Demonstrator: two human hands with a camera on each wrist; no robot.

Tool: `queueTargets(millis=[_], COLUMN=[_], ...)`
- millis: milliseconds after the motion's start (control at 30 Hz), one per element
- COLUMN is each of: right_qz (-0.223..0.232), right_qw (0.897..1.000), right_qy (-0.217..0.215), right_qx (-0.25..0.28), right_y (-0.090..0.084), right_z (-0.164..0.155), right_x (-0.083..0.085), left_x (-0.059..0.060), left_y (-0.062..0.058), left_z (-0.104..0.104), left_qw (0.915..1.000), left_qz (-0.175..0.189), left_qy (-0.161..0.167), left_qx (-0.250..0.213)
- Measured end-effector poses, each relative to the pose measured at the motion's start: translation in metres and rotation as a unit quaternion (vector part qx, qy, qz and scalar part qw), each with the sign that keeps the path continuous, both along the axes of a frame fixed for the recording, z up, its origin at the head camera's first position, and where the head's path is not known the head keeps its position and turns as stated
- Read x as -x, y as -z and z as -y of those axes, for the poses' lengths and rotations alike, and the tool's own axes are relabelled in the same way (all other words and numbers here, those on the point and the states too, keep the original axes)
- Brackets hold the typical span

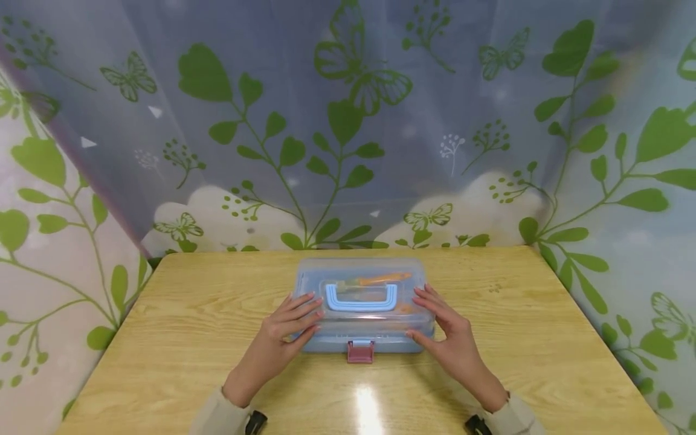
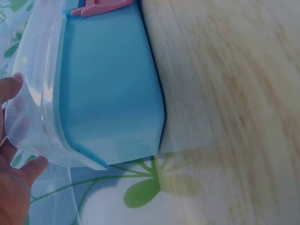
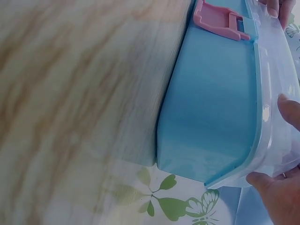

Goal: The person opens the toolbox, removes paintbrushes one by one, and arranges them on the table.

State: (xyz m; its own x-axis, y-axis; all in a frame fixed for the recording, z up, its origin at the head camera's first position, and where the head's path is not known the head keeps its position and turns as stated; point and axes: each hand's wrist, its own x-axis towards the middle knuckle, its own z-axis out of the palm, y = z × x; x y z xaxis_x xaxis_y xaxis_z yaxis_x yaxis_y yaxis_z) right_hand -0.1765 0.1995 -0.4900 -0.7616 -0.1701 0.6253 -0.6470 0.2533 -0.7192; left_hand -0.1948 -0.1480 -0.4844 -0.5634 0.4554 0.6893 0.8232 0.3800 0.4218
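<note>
A blue plastic storage box (image 1: 326,346) with a clear lid (image 1: 375,316) stands on the table, its light blue carry handle (image 1: 361,306) folded flat on top. At the middle of the front, a pink latch (image 1: 360,351) hangs flipped outward. My left hand (image 1: 283,329) rests on the lid's left end, fingers extended over the top and thumb near the front edge. On the right end, my right hand (image 1: 451,329) touches the lid in a similar way, its thumb (image 3: 288,110) near the front. Through the lid shows an orange-handled brush (image 1: 380,279).
The wooden table (image 1: 206,314) reaches up to a patterned curtain (image 1: 261,181) with leaves and butterflies at the back and both sides. A bright light reflection (image 1: 367,408) lies on the tabletop in front of the box.
</note>
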Motion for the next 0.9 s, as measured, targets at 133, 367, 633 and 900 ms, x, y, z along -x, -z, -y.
queueTargets(millis=[133,367,633,900], right_qz=[-0.002,0.014,0.009,0.033], right_qw=[1.0,1.0,1.0,0.998], right_qy=[0.003,-0.006,-0.011,-0.045], right_qx=[-0.007,-0.004,0.006,0.017], right_y=[-0.003,-0.007,-0.009,-0.005], right_z=[0.0,0.001,-0.001,-0.003], right_x=[0.003,0.006,0.004,0.004], left_x=[0.0,-0.002,-0.001,0.007], left_y=[-0.001,-0.008,-0.01,-0.016], left_z=[-0.001,0.001,-0.001,-0.01], left_qw=[0.9999,0.9996,0.9997,0.9966], left_qz=[0.007,0.013,0.003,-0.055], left_qy=[-0.004,-0.013,-0.004,0.034], left_qx=[-0.011,-0.021,-0.026,-0.05])
